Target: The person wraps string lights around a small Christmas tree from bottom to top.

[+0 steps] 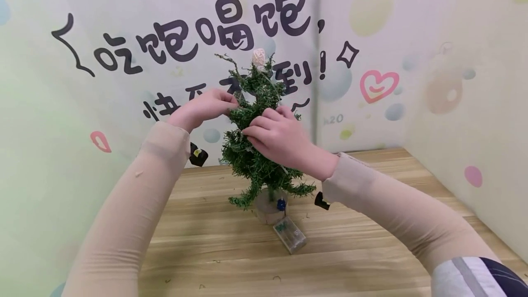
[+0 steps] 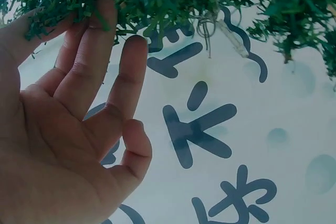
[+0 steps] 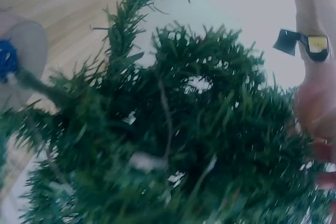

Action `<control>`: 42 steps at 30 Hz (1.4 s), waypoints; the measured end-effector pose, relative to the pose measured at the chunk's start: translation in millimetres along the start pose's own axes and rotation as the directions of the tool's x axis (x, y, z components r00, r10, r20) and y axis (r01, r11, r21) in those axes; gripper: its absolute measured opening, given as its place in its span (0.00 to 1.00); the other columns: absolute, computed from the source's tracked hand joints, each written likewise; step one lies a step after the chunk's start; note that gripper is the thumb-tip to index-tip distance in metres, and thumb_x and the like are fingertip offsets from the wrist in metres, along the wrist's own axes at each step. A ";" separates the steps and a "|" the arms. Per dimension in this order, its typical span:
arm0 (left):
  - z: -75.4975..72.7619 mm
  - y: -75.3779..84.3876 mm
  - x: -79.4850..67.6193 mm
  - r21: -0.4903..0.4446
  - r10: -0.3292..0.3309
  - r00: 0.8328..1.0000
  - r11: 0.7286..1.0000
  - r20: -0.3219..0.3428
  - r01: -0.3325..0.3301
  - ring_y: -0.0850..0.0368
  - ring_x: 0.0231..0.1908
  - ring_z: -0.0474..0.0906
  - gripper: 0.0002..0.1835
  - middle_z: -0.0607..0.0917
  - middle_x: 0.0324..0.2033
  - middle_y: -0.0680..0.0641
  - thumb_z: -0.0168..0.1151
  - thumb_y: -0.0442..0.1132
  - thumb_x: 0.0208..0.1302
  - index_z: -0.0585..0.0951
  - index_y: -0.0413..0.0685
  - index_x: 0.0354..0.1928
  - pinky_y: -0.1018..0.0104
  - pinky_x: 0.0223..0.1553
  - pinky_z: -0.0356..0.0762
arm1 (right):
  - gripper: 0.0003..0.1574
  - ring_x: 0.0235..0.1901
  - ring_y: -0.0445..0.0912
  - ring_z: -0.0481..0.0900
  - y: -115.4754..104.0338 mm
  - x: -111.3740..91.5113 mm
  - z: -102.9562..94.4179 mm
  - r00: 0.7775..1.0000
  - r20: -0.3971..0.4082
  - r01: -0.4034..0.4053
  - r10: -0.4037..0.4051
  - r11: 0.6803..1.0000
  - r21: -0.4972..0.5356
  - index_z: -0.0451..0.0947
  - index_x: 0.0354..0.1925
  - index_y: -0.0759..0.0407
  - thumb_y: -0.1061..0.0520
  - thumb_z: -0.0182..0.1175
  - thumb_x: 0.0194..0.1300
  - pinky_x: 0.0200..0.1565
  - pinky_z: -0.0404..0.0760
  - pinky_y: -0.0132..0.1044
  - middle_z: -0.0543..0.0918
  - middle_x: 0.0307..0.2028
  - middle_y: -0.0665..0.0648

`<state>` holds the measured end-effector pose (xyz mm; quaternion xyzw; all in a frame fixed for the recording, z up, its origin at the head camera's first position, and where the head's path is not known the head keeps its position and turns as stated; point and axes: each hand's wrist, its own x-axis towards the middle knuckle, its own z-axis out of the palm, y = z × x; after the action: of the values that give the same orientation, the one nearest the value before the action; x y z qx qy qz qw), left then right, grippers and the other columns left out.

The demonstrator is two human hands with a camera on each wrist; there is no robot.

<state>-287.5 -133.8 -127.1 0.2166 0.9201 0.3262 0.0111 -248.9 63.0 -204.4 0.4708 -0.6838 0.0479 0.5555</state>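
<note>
A small artificial Christmas tree (image 1: 264, 164) stands upright on a round base (image 1: 264, 212), a pale woven ball (image 1: 259, 57) at its top. My left hand (image 1: 208, 107) is at the tree's upper left side. Up close, its thumb and foremost fingers (image 2: 97, 40) pinch a green branch (image 2: 79, 3), their tips partly hidden in the needles, while the little finger stays bent below. My right hand (image 1: 280, 136) lies against the tree's front with bent fingers; I cannot tell what is between them. Thin wire with small clear bulbs (image 2: 233, 38) hangs among the branches.
On the wooden table (image 1: 198, 251), a clear battery box (image 1: 290, 235) lies before the base, with a blue bundle (image 1: 281, 204) just above it. Bits of green needle are scattered around. Printed walls (image 1: 412, 49) close in the back and sides.
</note>
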 end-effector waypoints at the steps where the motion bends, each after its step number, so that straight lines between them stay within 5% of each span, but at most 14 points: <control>1: -0.1 0.3 0.6 -0.003 -0.003 1.000 1.000 0.005 0.003 0.53 0.39 0.69 0.11 0.73 0.42 0.48 0.46 0.41 0.66 0.76 0.41 0.36 0.63 0.37 0.64 | 0.09 0.32 0.45 0.73 -1.5 2.0 1.1 0.999 0.047 0.004 -0.002 0.999 -0.035 0.81 0.35 0.49 0.57 0.55 0.58 0.33 0.64 0.40 0.80 0.32 0.47; 7: -0.6 0.5 2.5 -0.035 -0.012 0.999 0.999 0.034 0.014 0.51 0.34 0.69 0.12 0.69 0.28 0.48 0.46 0.42 0.65 0.69 0.44 0.26 0.65 0.30 0.60 | 0.11 0.25 0.46 0.69 -8.4 20.8 2.7 0.939 0.343 0.077 0.008 0.969 -0.235 0.81 0.31 0.46 0.59 0.53 0.59 0.26 0.63 0.37 0.75 0.32 0.51; 10: -2.8 1.8 1.3 -0.029 -0.032 0.998 0.999 0.055 0.034 0.50 0.41 0.70 0.11 0.72 0.38 0.48 0.45 0.42 0.66 0.73 0.43 0.34 0.64 0.33 0.61 | 0.11 0.27 0.47 0.66 -13.4 28.2 2.6 0.895 0.446 0.112 0.028 0.952 -0.285 0.80 0.25 0.45 0.57 0.54 0.59 0.28 0.62 0.38 0.73 0.33 0.52; 14: -4.4 3.1 0.4 -0.006 -0.053 0.995 0.999 0.082 0.054 0.51 0.44 0.69 0.15 0.70 0.50 0.46 0.44 0.40 0.67 0.73 0.41 0.48 0.63 0.37 0.62 | 0.16 0.29 0.48 0.62 -18.8 30.2 5.6 0.872 0.487 0.129 0.055 0.933 -0.337 0.75 0.18 0.44 0.58 0.53 0.60 0.32 0.59 0.40 0.72 0.33 0.51; 24: -2.2 -1.1 2.3 -0.006 -0.021 0.998 1.000 0.064 0.021 0.52 0.30 0.66 0.11 0.76 0.33 0.46 0.46 0.41 0.64 0.77 0.42 0.36 0.64 0.31 0.60 | 0.17 0.34 0.49 0.61 -24.0 30.5 12.9 0.885 0.463 0.154 0.059 0.899 -0.410 0.76 0.18 0.45 0.61 0.52 0.59 0.39 0.59 0.44 0.72 0.35 0.51; 30: -0.8 -4.1 0.0 -0.047 0.008 0.998 0.999 0.068 -0.005 0.51 0.30 0.66 0.10 0.77 0.33 0.45 0.46 0.39 0.63 0.76 0.42 0.35 0.64 0.30 0.60 | 0.14 0.33 0.49 0.61 -21.0 31.8 11.5 0.890 0.455 0.170 0.035 0.900 -0.402 0.76 0.20 0.46 0.61 0.52 0.59 0.38 0.58 0.44 0.72 0.32 0.51; 33: 1.3 -5.7 -2.4 -0.068 0.019 0.998 0.998 0.060 -0.015 0.52 0.34 0.71 0.13 0.77 0.39 0.46 0.47 0.44 0.64 0.76 0.44 0.39 0.63 0.34 0.62 | 0.11 0.30 0.48 0.63 -15.7 28.4 7.8 0.913 0.409 0.154 0.005 0.922 -0.355 0.76 0.25 0.49 0.60 0.51 0.60 0.36 0.58 0.42 0.74 0.29 0.50; 38: 5.7 -6.4 -10.4 -0.095 0.012 1.000 0.995 0.010 -0.012 0.54 0.40 0.74 0.27 0.72 0.49 0.52 0.48 0.63 0.57 0.76 0.53 0.49 0.57 0.47 0.63 | 0.08 0.26 0.46 0.69 -5.9 20.5 -2.3 0.965 0.257 -0.002 0.053 0.981 -0.193 0.79 0.28 0.52 0.59 0.53 0.58 0.33 0.61 0.40 0.80 0.26 0.49; 42: 9.2 -9.6 -16.1 -0.085 0.064 0.997 0.994 -0.032 -0.067 0.55 0.40 0.74 0.21 0.76 0.44 0.50 0.50 0.55 0.61 0.77 0.51 0.47 0.56 0.50 0.63 | 0.06 0.27 0.44 0.72 0.7 18.0 -10.5 0.963 0.203 -0.175 0.177 0.984 -0.030 0.81 0.31 0.50 0.57 0.56 0.57 0.32 0.60 0.38 0.82 0.28 0.46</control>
<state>-275.2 -141.5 -142.1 0.2411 0.8977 0.3689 -0.0039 -240.9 59.0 -185.7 0.4075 -0.7767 0.0444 0.4783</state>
